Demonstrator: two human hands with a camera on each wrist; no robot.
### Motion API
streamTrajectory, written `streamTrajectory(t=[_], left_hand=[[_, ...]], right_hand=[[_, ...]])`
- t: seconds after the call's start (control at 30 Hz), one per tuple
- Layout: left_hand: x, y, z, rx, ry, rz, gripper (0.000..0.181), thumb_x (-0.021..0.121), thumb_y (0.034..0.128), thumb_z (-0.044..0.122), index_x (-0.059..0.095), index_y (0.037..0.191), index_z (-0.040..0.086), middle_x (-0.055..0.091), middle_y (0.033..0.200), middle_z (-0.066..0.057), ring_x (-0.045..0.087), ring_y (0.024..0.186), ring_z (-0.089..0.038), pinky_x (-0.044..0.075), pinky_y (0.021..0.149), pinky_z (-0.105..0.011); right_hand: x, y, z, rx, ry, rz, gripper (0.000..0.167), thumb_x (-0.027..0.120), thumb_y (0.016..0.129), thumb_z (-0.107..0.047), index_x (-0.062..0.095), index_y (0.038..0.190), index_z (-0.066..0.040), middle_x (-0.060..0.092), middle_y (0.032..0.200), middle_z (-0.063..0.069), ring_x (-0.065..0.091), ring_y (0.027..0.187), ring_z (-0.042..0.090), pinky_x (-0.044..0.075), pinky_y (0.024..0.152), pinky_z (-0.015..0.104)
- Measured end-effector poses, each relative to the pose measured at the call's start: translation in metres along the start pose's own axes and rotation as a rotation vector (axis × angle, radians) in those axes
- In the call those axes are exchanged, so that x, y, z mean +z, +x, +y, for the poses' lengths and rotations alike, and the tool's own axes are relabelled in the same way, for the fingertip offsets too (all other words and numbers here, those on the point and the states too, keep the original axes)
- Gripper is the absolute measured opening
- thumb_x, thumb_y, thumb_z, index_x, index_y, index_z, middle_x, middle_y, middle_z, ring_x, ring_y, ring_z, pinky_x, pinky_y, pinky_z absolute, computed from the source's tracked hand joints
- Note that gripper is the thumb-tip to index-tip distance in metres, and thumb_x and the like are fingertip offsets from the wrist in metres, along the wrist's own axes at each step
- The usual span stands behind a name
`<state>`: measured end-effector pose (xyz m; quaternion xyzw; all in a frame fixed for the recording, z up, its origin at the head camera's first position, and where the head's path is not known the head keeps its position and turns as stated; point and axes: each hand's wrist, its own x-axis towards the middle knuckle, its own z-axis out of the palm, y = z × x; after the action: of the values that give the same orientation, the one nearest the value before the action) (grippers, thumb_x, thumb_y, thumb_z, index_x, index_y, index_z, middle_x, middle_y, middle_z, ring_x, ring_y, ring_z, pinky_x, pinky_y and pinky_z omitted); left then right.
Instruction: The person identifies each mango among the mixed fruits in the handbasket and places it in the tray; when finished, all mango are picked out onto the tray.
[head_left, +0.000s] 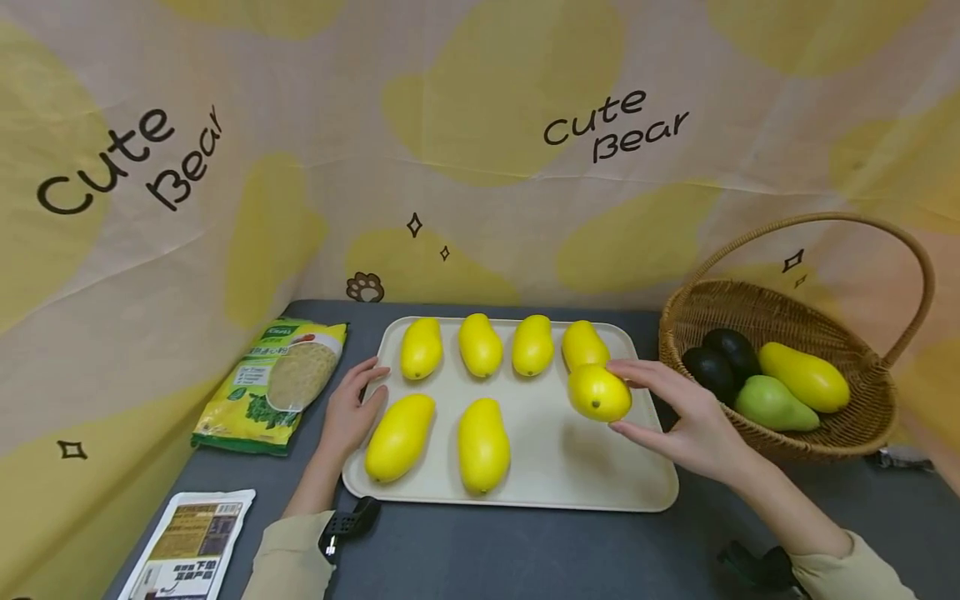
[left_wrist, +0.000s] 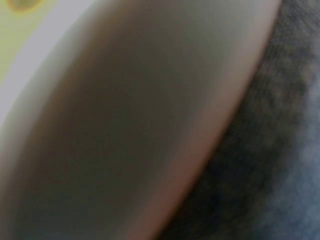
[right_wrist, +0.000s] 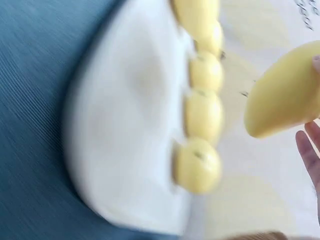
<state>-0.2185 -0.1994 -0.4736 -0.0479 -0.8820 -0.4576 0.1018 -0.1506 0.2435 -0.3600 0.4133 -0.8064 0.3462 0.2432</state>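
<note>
Above the right part of a cream tray (head_left: 540,467), my right hand (head_left: 697,425) holds a yellow mango (head_left: 597,393) between thumb and fingers. In the right wrist view the same mango (right_wrist: 285,92) appears at the right, with some fingertips (right_wrist: 309,150) beside it. Several other mangoes lie on the tray: a back row including one mango (head_left: 420,348), and two in front, one mango (head_left: 400,439) at left and another mango (head_left: 483,446) in the middle. Against the tray's left rim rests my left hand (head_left: 351,412), its fingers loosely bent. The left wrist view is a close blur.
At right stands a wicker basket (head_left: 780,446) with a tall handle, holding two dark avocados (head_left: 731,354), a green pear (head_left: 776,404) and a mango (head_left: 806,377). A yellow-green food bag (head_left: 273,383) and a white pouch (head_left: 191,546) lie at left. Patterned cloth hangs behind.
</note>
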Motion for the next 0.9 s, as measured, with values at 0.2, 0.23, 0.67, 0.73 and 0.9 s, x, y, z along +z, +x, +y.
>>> streamTrajectory(t=[0.2, 0.23, 0.67, 0.73, 0.9], left_hand=[[0.0, 0.0, 0.003, -0.012, 0.002, -0.015, 0.033, 0.058, 0.097, 0.014, 0.061, 0.129, 0.006, 0.042, 0.149, -0.01, 0.036, 0.138, -0.033, 0.027, 0.113, -0.052], [0.0, 0.0, 0.003, -0.015, 0.003, -0.017, 0.034, 0.057, 0.0971, 0.014, 0.061, 0.129, 0.006, 0.042, 0.149, -0.01, 0.036, 0.138, -0.032, 0.027, 0.113, -0.052], [0.0, 0.0, 0.003, -0.014, 0.001, -0.005, 0.033, 0.058, 0.0967, 0.013, 0.062, 0.128, 0.005, 0.043, 0.148, -0.01, 0.037, 0.138, -0.031, 0.029, 0.112, -0.05], [0.0, 0.0, 0.002, -0.013, 0.004, -0.004, 0.033, 0.058, 0.0966, 0.012, 0.062, 0.128, 0.005, 0.043, 0.148, -0.01, 0.037, 0.138, -0.031, 0.029, 0.112, -0.05], [-0.001, 0.0, 0.002, -0.009, -0.001, -0.003, 0.033, 0.058, 0.0967, 0.012, 0.062, 0.128, 0.005, 0.043, 0.148, -0.01, 0.036, 0.138, -0.032, 0.029, 0.112, -0.05]], right_hand=[[0.039, -0.015, 0.004, -0.103, -0.041, -0.106, 0.053, 0.073, 0.087, -0.034, 0.061, 0.13, -0.005, 0.06, 0.129, 0.008, 0.057, 0.117, 0.021, 0.039, 0.104, 0.018], [0.043, -0.017, 0.005, -0.121, -0.048, -0.126, 0.052, 0.073, 0.087, -0.033, 0.061, 0.13, -0.006, 0.06, 0.129, 0.008, 0.058, 0.117, 0.022, 0.037, 0.105, 0.019], [0.063, -0.019, 0.009, -0.235, -0.092, -0.267, 0.066, 0.084, 0.075, -0.015, 0.057, 0.134, -0.01, 0.055, 0.136, 0.009, 0.054, 0.123, 0.023, 0.034, 0.108, 0.021], [0.065, -0.02, 0.01, -0.247, -0.098, -0.274, 0.063, 0.084, 0.076, -0.016, 0.058, 0.133, -0.01, 0.055, 0.136, 0.009, 0.054, 0.124, 0.023, 0.034, 0.109, 0.022], [0.066, -0.023, 0.01, -0.246, -0.09, -0.298, 0.05, 0.076, 0.085, -0.021, 0.059, 0.131, -0.013, 0.053, 0.137, 0.009, 0.052, 0.124, 0.023, 0.032, 0.11, 0.022]])
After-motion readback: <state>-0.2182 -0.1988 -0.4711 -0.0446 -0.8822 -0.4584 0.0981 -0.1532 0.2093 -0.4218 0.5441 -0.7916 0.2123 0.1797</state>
